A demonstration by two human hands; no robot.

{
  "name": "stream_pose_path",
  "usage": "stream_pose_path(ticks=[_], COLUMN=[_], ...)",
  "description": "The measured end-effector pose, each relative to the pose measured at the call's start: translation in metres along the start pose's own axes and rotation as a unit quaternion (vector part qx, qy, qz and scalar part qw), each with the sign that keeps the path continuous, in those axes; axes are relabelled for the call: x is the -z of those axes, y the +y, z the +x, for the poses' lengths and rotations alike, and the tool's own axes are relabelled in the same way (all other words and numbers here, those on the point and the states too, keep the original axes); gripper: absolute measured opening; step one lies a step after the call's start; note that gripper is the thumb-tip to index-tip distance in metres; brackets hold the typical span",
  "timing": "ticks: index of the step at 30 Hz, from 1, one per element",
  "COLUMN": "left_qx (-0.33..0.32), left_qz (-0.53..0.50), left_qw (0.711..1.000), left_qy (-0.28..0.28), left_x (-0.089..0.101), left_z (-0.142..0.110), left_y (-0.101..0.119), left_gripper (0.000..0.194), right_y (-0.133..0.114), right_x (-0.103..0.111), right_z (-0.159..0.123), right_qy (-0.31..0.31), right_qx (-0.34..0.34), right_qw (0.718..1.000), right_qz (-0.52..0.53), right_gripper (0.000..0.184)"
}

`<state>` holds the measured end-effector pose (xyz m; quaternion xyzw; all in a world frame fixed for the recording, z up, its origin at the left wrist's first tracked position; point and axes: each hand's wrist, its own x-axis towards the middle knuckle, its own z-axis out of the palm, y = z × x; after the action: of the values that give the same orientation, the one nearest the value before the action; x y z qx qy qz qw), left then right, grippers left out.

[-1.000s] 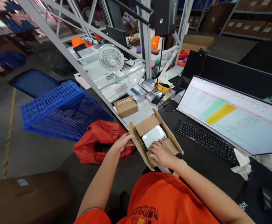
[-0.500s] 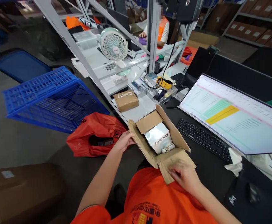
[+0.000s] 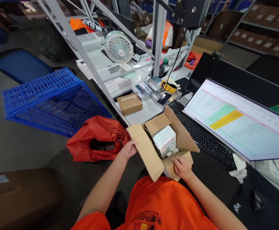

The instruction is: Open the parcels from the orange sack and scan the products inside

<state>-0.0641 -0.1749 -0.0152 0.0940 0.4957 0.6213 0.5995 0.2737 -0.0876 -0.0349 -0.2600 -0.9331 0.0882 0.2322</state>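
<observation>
An open brown cardboard box (image 3: 146, 152) rests at the desk's near edge, its flaps spread outward. Inside lie a white carton (image 3: 165, 139) with dark lettering and a small white tube (image 3: 172, 152) with a tan part, close to the near wall. My left hand (image 3: 129, 149) pinches the outer edge of the left flap between thumb and fingers. At the near side, my right hand (image 3: 182, 167) has its fingers closed over the near flap's edge, just below the tube.
A closed brown box (image 3: 129, 104) lies on the white table. To the left are a red bag (image 3: 98, 139) and a blue crate (image 3: 55, 99). A keyboard (image 3: 210, 145), monitor (image 3: 240, 119), crumpled tissue (image 3: 239, 167) and mouse (image 3: 258, 200) are at right. A co-worker (image 3: 166, 35) sits behind the frame.
The left flap has swung outward and lies flatter, still in my left hand. My right hand has moved up to the near flap's edge, and that flap is tilted more upright.
</observation>
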Motion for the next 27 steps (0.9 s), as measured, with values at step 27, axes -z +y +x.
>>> stream_pose_path(ticks=[27], left_qx=[-0.319], left_qz=[0.645], left_qw=[0.695], left_qy=[0.003], left_x=[-0.058], left_z=[0.024], left_y=[0.064], left_gripper=[0.082], right_y=[-0.073], right_x=[0.044], right_z=[0.141], right_qy=[-0.216], right_qx=[0.079], right_qw=[0.971], right_qz=[-0.067], right_gripper=[0.041])
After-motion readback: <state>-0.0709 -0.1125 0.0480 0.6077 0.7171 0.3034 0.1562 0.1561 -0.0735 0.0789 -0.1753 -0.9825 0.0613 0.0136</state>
